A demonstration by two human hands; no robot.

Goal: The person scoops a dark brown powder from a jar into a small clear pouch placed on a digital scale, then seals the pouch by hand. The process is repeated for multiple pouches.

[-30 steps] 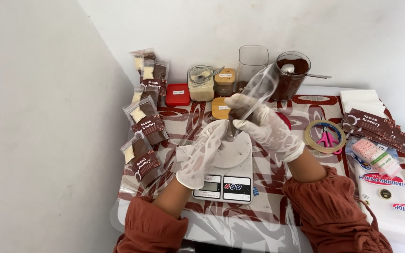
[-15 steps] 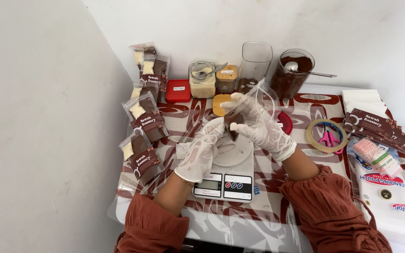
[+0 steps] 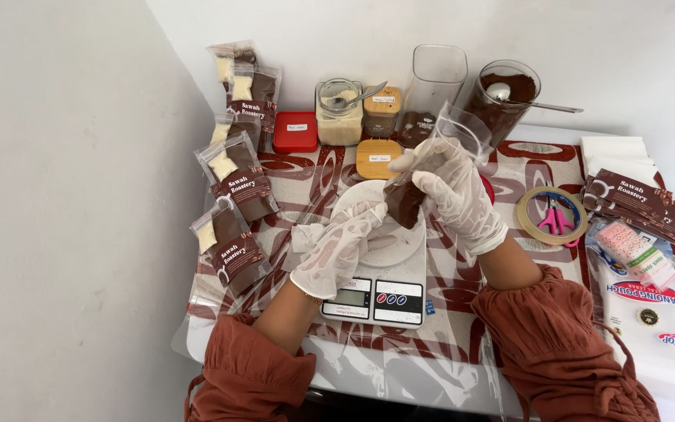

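On the patterned table, both gloved hands' grips close on a brown-filled clear pouch beside labelled packets.

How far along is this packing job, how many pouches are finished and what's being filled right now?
Several filled clear pouches with brown and cream powders lie in a row at the left, so those look done. In hand: the right hand holds a clear plastic pouch part-filled with brown powder above the white kitchen scale, and the left hand steadies its bottom. Left: a stack of flat brown pouches at the right.
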